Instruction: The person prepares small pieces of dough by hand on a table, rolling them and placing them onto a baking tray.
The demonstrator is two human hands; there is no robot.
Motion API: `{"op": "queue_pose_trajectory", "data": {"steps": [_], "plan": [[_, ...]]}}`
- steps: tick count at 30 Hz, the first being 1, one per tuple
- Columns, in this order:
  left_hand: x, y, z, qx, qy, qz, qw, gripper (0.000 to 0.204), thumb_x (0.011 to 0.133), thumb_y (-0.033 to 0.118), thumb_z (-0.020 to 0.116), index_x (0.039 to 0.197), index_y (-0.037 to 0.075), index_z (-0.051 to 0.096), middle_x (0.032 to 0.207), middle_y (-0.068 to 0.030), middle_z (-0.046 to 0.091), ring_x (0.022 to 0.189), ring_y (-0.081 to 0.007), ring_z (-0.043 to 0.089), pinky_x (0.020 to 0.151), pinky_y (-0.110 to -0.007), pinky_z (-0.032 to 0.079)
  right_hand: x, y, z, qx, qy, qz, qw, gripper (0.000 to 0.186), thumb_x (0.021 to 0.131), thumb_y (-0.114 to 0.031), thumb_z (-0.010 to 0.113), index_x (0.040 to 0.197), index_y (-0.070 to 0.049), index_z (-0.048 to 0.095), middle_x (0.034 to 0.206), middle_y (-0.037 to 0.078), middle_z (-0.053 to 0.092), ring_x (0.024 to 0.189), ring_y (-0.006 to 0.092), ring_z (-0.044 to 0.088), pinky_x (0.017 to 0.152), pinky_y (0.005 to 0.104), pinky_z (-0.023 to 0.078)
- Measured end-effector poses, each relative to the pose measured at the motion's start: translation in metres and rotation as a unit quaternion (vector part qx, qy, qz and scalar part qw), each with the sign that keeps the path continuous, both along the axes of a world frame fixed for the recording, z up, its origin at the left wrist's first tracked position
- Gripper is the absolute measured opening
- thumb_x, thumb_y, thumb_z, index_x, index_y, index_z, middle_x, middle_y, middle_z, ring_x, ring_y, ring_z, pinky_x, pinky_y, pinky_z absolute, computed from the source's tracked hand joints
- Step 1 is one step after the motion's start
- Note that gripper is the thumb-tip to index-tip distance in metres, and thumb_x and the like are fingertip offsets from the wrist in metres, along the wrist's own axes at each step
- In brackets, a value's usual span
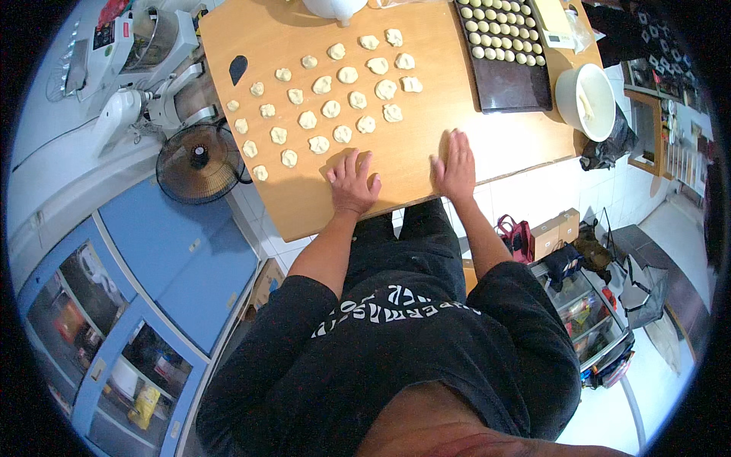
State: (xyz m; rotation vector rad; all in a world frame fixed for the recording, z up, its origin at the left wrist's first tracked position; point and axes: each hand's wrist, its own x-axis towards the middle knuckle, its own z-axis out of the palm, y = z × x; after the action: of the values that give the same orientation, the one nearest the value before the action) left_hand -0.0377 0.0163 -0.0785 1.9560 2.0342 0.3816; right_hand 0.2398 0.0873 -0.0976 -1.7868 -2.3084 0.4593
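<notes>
My left hand (353,183) rests on the wooden table (426,46) near its front edge, fingers spread and nothing in it. Just beyond its fingertips lies a dough piece (319,145), one of several rough, pale lumps set out in slanting rows. My right hand (455,169) lies flat on the tabletop further right, fingers stretched out, also without anything in it. The lump of dough (392,113) is the closest one to it. Past that hand, a dark baking tray (512,93) carries rows of smooth round dough balls (502,29) on its far part.
A white bowl (598,80) with pale dough inside stands at the table's right edge, by a kitchen scale (553,27). A dark scraper (238,70) lies far left. Beyond the left edge are a fan (199,156) and a white mixer (129,110).
</notes>
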Motion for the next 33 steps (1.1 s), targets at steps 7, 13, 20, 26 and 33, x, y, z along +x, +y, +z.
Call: {"op": "queue_pose_trajectory", "data": {"steps": [7, 13, 20, 26, 33], "plan": [[0.001, 0.001, -0.004, 0.006, 0.016, -0.009, 1.000, 0.065, 0.084, 0.040, 0.071, 0.143, 0.015, 0.061, 0.148, -0.0162, 0.054, 0.134, -0.0377, 0.049, 0.111, -0.060, 0.032, -0.061, 0.020, 0.007, 0.019, 0.015, 0.019, 1.000, 0.086, 0.103, -0.050, 0.058, 0.161, 0.008, 0.034, 0.166, 0.029, 0.036, 0.154, 0.0465, 0.033, 0.128, 0.0529, 0.026], [0.000, -0.001, -0.001, -0.021, 0.009, -0.002, 1.000, 0.063, 0.086, 0.040, 0.070, 0.144, 0.015, 0.061, 0.150, -0.0161, 0.052, 0.136, -0.0380, 0.048, 0.111, -0.060, 0.032, -0.008, 0.003, 0.004, 0.014, 0.017, -0.034, 0.999, 0.087, 0.101, -0.045, 0.063, 0.162, 0.008, 0.031, 0.166, 0.030, 0.036, 0.156, 0.0467, 0.030, 0.128, 0.0552, 0.025], [0.002, -0.004, -0.006, -0.033, 0.031, -0.002, 0.999, 0.065, 0.087, 0.040, 0.070, 0.147, 0.016, 0.059, 0.152, -0.0136, 0.051, 0.136, -0.0374, 0.048, 0.110, -0.059, 0.033, -0.066, 0.021, 0.018, -0.025, -0.046, 0.033, 0.998, 0.089, 0.104, -0.052, 0.056, 0.163, 0.008, 0.029, 0.170, 0.030, 0.029, 0.160, 0.0426, 0.023, 0.130, 0.0537, 0.020], [0.002, 0.002, 0.003, -0.012, 0.017, -0.005, 1.000, 0.064, 0.085, 0.038, 0.071, 0.144, 0.016, 0.061, 0.151, -0.0153, 0.052, 0.133, -0.0377, 0.050, 0.110, -0.060, 0.034, 0.005, -0.003, 0.002, 0.028, 0.044, 0.008, 0.999, 0.084, 0.103, -0.049, 0.059, 0.161, 0.007, 0.035, 0.167, 0.029, 0.035, 0.156, 0.0462, 0.032, 0.129, 0.0524, 0.026], [0.000, -0.002, -0.005, -0.001, 0.019, -0.007, 1.000, 0.063, 0.087, 0.042, 0.069, 0.146, 0.021, 0.061, 0.150, -0.0130, 0.054, 0.134, -0.0350, 0.050, 0.105, -0.061, 0.036, -0.064, 0.037, 0.017, 0.035, 0.035, 0.049, 0.998, 0.081, 0.102, -0.042, 0.061, 0.161, 0.008, 0.035, 0.166, 0.030, 0.037, 0.155, 0.0476, 0.033, 0.127, 0.0553, 0.027]]}}
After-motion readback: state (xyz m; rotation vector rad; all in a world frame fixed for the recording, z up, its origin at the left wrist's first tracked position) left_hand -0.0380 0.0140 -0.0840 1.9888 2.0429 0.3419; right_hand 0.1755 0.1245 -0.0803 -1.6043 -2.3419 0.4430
